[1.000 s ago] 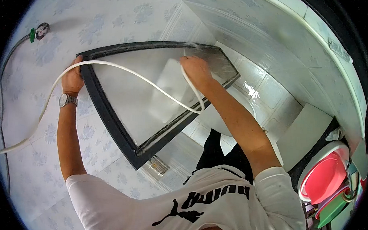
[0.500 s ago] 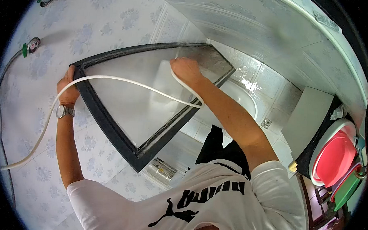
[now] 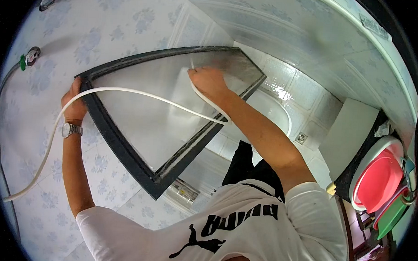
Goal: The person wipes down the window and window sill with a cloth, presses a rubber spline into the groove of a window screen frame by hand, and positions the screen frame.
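Across the middle: one dark-framed panel (image 3: pixel 142 121), long axis running near left to far right. Left hand (image 3: pixel 75 106), gripping its left corner. Right hand (image 3: pixel 209 82), nearer the far end, clenched around a white hose (image 3: pixel 128 90), over the panel.

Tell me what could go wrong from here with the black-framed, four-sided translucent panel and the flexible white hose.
The black-framed translucent panel might tip or slip: the left hand holds it only near one corner, and I can't see what supports it elsewhere.
The flexible white hose, held in the right hand, bends tightly by the forearm, so it may kink.
The glossy pale tiled floor looks wet, so footing could be slippery.
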Tool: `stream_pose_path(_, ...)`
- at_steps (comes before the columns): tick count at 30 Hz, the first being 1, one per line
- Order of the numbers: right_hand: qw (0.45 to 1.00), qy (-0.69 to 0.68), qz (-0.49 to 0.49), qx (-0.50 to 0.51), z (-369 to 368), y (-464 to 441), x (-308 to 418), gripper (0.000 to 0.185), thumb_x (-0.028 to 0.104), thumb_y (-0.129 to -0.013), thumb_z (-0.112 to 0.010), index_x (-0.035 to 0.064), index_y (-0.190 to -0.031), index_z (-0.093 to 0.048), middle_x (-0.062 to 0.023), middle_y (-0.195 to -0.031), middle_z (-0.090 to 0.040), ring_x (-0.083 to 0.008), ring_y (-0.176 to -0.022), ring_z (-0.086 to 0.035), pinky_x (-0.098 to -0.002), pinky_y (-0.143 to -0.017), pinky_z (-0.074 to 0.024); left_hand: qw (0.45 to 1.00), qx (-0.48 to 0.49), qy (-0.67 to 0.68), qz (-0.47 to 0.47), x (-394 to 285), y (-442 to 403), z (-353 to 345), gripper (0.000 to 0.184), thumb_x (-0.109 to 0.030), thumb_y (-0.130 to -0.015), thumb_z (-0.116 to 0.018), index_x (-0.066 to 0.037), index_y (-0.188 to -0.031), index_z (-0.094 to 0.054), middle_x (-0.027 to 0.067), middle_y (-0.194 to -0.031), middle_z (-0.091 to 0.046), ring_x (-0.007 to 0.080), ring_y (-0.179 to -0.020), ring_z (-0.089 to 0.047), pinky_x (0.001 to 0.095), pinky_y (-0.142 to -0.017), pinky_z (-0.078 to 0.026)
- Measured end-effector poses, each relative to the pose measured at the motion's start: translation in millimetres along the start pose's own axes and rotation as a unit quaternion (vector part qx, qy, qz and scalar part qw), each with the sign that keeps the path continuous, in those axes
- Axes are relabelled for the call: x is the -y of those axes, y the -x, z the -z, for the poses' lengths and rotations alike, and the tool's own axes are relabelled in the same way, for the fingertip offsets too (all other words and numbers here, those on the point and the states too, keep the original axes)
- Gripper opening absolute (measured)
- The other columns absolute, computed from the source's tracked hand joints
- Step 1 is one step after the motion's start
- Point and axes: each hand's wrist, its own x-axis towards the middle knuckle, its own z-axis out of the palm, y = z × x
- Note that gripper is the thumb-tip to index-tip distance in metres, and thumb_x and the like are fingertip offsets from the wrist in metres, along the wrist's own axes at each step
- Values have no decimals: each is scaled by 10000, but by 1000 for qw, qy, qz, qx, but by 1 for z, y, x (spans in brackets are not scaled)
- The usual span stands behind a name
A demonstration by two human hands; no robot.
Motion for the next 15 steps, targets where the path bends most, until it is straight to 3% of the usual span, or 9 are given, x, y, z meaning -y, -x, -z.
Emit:
stream_pose_path(5, 998, 4, -5, 68, 5, 3, 13, 131, 111, -761, -561, 1, -788, -627, -185, -796, -673, -337, -780, -682, -465, -650, -543, 999, 29, -3, 32, -2, -2, 4, 472, -182, -792, -676, -33, -1224, -557, 204, -1037, -666, 366, -802, -669, 413, -682, -546)
stream_pose_path(7, 994, -52, 83, -45, 13, 9, 27, 129, 108, -744, -578, 5, -795, -636, -179, -774, -674, -335, -748, -682, -452, -636, -542, 999, 25, -4, 26, 4, 0, -1, 467, -182, -793, -676, -35, -1222, -560, 202, -1032, -667, 367, -800, -669, 413, -681, -546)
stream_pose_path(8, 994, -53, 82, -44, 13, 9, 29, 129, 108, -744, -578, 5, -795, -636, -179, -774, -674, -335, -748, -682, -452, -636, -542, 1000, 18, -6, 23, 7, 2, -4, 463, -182, -794, -675, -37, -1220, -563, 200, -1028, -669, 368, -798, -668, 414, -679, -546)
stream_pose_path(11, 998, -26, 59, -23, 8, 13, 26, 111, 106, -740, -592, 18, -771, -652, -173, -764, -679, -337, -709, -679, -444, -627, -541, 1000, 7, 4, 5, 6, 2, -2, 467, -173, -798, -671, -48, -1233, -558, 194, -1038, -668, 367, -806, -670, 410, -682, -548)
stream_pose_path(15, 991, 4, -86, 102, -1, 17, -14, 135, 85, -793, -542, 1, -818, -645, -190, -808, -673, -353, -771, -676, -463, -659, -540, 1000, -1, 18, 3, 7, 4, -5, 473, -150, -801, -663, -60, -1251, -547, 189, -1066, -664, 368, -831, -670, 407, -702, -550)
